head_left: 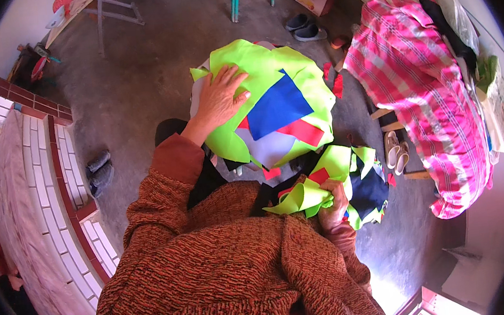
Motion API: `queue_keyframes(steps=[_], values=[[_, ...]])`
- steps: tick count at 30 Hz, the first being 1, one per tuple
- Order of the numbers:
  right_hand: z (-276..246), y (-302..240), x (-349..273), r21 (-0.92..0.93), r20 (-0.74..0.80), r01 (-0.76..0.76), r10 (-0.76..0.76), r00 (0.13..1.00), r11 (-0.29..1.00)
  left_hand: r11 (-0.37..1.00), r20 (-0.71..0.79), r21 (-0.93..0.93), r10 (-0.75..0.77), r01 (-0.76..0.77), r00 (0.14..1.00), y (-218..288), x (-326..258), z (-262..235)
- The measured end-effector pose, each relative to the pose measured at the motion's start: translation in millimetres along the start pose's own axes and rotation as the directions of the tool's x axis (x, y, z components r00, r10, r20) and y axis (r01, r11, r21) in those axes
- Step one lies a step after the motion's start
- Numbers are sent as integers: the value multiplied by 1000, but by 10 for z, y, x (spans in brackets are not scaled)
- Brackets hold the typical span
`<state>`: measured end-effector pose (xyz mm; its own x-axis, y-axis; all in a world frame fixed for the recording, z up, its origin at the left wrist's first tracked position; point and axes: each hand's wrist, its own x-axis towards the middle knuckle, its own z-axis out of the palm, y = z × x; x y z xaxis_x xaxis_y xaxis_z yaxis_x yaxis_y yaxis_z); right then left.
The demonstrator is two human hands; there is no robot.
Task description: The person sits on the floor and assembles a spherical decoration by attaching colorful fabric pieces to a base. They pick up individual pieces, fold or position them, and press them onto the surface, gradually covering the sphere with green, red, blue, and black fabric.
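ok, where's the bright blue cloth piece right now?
Head view, upper middle: the bright blue cloth piece lies on the lime-green fabric, right of the left hand, partly covering a red strip.

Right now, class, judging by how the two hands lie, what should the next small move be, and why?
Probably raise the bunched green cloth toward the larger fabric heap: the right hand already grips it beside the smaller fabric heap, while the left hand lies flat with fingers spread, so it could likely help smooth the cloth.
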<state>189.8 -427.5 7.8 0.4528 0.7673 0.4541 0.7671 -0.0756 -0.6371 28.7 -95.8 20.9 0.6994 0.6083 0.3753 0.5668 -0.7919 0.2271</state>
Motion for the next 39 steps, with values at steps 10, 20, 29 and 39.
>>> queue_keyframes(steps=[10,20,29,39], values=[[6,74,-58,72,-28,-42,44,999,997,994,60,104,-22,15,998,-40,-57,161],[-22,150,-103,267,-44,-110,127,991,957,651,-160,-743,54,-156,986,1198,-233,-239],[-19,141,-124,280,-83,-117,145,986,953,779,16,-547,376,-307,926,2183,-238,687],[-115,180,-222,317,-165,-66,123,979,946,744,238,-663,319,-87,917,2232,-120,699]])
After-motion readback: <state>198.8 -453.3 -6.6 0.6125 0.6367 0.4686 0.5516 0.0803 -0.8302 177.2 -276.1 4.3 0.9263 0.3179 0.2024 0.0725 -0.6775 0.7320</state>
